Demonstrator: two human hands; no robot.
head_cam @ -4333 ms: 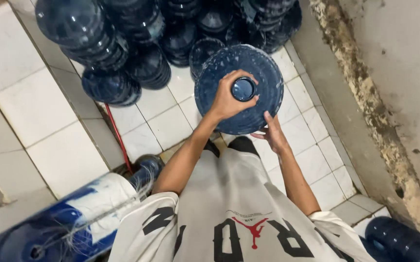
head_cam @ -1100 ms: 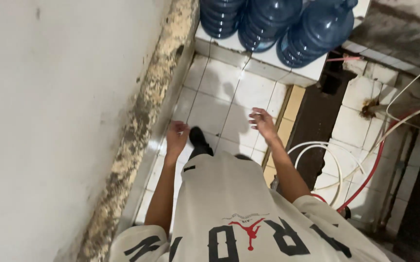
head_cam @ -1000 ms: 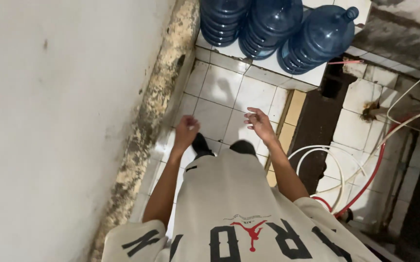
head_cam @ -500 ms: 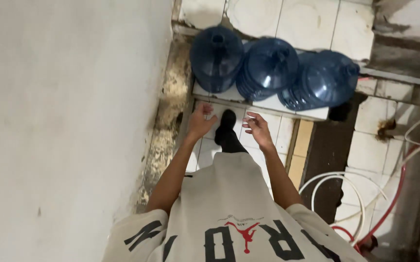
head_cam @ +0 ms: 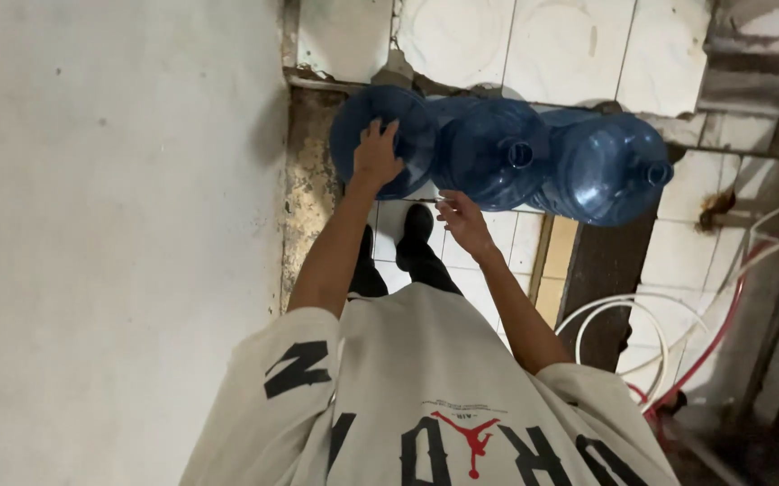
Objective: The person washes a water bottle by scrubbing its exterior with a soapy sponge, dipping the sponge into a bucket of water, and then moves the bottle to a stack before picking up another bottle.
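Note:
Three large blue water jugs stand side by side on a white tiled ledge (head_cam: 461, 36) in front of me. My left hand (head_cam: 376, 155) lies over the top of the leftmost jug (head_cam: 416, 148), fingers curled around its neck. My right hand (head_cam: 463, 220) hovers lower, fingers apart and holding nothing, just below the middle jug (head_cam: 489, 157). The rightmost jug (head_cam: 610, 171) leans with its open neck pointing right, untouched. My black shoes (head_cam: 412, 238) stand on the floor tiles under the hands.
A rough white wall (head_cam: 110, 225) runs close along my left, with a crumbling edge (head_cam: 304, 207) at its base. White hoses (head_cam: 624, 315) and a red hose (head_cam: 723, 333) coil on the floor at the right, beside a dark strip (head_cam: 601, 288).
Both hands have risen from above the floor tiles toward the jugs. My left hand has landed on the leftmost jug's top; the right hand stays free.

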